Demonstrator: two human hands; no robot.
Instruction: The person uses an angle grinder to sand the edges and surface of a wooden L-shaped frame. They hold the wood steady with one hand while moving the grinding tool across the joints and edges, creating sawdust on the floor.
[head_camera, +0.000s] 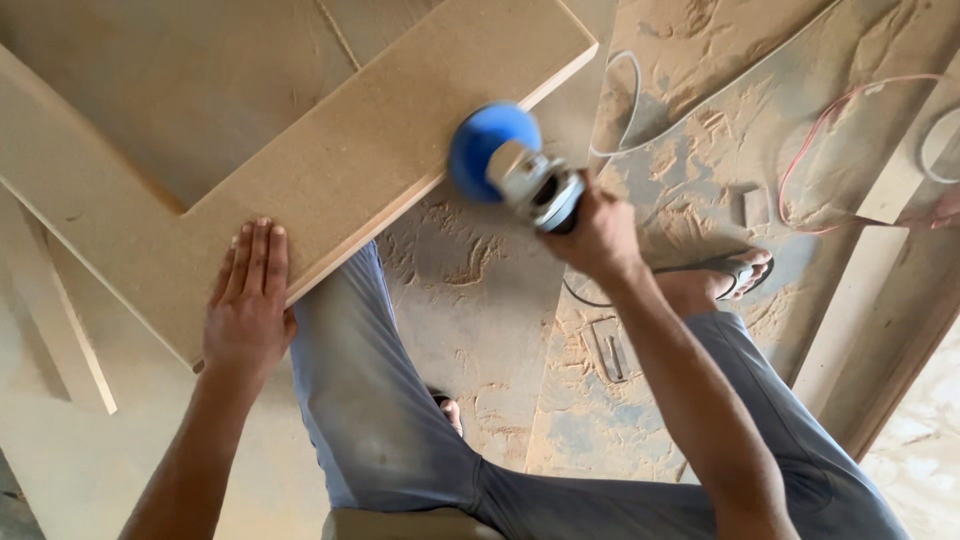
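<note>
Board (330, 150) of pale fibreboard, lying across the knee, pinned flat under open left hand (248, 300). Right hand (597, 235), grip closed round blue-padded sander (510, 165) at the board's edge above dusty floor (480, 300).

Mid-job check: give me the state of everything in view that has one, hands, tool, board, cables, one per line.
Left hand: flat on the board, fingers together, pressing down.
Right hand: closed around the sander.
Sander: held at the board's edge, blue pad blurred.
Board: lying flat, its edge over the person's knee.
Red cable: loose, looped on the dusty floor.
White cable: loose, looped on the floor.
Floor: covered in sawdust.
</note>
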